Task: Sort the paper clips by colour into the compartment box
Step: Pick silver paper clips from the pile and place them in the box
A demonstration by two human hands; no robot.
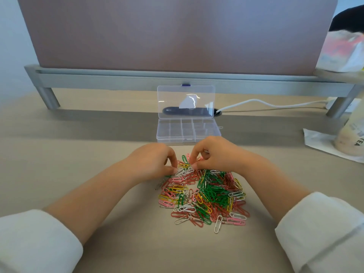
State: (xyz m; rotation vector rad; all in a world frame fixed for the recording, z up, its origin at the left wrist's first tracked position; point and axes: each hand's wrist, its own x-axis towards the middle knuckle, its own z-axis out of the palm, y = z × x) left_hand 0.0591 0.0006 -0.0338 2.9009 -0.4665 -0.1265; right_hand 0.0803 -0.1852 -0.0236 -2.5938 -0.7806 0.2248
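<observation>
Head view: a beige desk (78, 154) ran up to a partition panel (177, 32) on a metal rail. The compartment box (188, 131) sat just beyond the hands, its lid (186, 99) propped upright, judged so placed to keep every cell open and in reach. The cells appeared empty. The paper clips (206, 194) lay in one mixed heap of green, red, pink, yellow and white, near the box but apart from it. The left hand (155, 162) and right hand (212, 154) were both at the heap's far edge, fingers curled, tips pinched down among white clips. Whether either actually held a clip could not be determined. Sorting was judged barely begun.
</observation>
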